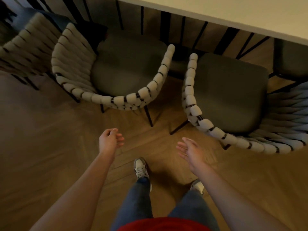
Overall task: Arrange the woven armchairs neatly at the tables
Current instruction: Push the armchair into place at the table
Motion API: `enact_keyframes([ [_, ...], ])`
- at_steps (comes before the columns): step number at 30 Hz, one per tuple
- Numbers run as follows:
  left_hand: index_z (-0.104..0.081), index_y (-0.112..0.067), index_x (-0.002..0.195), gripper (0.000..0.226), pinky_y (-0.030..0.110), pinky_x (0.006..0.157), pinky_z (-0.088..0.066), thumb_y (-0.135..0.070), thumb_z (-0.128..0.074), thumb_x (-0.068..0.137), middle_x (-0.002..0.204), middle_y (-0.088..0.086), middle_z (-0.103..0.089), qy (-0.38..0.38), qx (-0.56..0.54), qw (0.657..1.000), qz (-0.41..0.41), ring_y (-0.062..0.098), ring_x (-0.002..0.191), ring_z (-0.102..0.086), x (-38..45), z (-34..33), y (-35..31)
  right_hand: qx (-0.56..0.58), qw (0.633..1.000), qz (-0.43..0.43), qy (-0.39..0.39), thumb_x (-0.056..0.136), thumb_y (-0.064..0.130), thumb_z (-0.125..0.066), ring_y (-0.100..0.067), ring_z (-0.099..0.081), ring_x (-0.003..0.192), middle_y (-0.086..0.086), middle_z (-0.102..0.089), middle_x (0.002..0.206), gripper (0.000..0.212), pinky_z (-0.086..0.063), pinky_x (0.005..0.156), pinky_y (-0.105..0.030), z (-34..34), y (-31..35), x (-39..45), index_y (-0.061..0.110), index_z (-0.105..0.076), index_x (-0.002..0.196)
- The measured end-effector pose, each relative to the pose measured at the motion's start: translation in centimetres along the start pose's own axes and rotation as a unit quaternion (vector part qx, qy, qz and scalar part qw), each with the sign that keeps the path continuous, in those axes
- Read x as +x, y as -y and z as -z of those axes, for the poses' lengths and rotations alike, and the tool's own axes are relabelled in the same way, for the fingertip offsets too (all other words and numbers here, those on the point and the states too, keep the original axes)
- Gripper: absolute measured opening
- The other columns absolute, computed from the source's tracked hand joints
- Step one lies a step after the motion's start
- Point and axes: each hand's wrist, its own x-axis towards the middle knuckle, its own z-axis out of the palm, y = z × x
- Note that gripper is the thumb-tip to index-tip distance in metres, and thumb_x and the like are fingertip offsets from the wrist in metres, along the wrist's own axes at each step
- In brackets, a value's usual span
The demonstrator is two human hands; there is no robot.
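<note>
Two woven armchairs stand on the wooden floor [50,147] facing the pale table [250,12]: the left armchair [116,99] and the right armchair [196,112], near each other, not touching. Each seat holds only its dark cushion. The left hand [110,140] hangs with loosely curled fingers, holding nothing. The right hand [191,152] has straight fingers, holding nothing

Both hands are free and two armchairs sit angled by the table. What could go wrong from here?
1. The middle armchair and right armchair have armrest tips close together; pushing either could knock them.
2. Splayed chair legs near the shoe are a likely trip point.
</note>
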Motion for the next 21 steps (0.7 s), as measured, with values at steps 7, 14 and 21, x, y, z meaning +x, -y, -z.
enact_keyframes([
  [7, -0.057, -0.014, 0.119, 0.024, 0.046, 0.087, -0.057, -0.030, -0.049, 0.104, 0.107, 0.011, -0.064, 0.028, 0.010, 0.999, 0.040, 0.027, 0.099, -0.067, 8.9, 7.4, -5.4, 0.022, 1.000, 0.005, 0.002, 0.101, 0.024, -0.053, -0.023, -0.064, 0.108, -0.009, -0.065, 0.120, 0.026, -0.053, 0.094, -0.042, -12.3, 1.2, 0.5, 0.018, -0.056, 0.126],
  [14, -0.049, -0.019, 0.127, 0.028, 0.051, 0.091, -0.055, -0.035, -0.049, 0.103, 0.120, 0.013, -0.059, 0.014, 0.007, 0.998, 0.065, 0.030, 0.107, -0.062, 16.1, 10.1, -10.7, 0.061, 0.998, -0.009, 0.011, 0.099, 0.028, -0.056, -0.025, -0.063, 0.109, -0.008, -0.061, 0.124, 0.039, -0.055, 0.093, -0.044, -19.8, 4.2, 3.9, 0.019, -0.049, 0.137],
  [21, -0.044, -0.016, 0.143, 0.051, 0.034, 0.065, -0.055, -0.044, -0.051, 0.100, 0.128, 0.007, -0.056, -0.050, 0.081, 0.993, 0.065, 0.026, 0.107, -0.061, 23.7, 12.4, -16.5, 0.176, 0.983, -0.055, 0.001, 0.090, 0.043, -0.067, -0.032, -0.053, 0.123, -0.008, -0.053, 0.137, 0.067, -0.053, 0.079, -0.050, -25.8, 7.6, 9.1, 0.028, -0.037, 0.148],
])
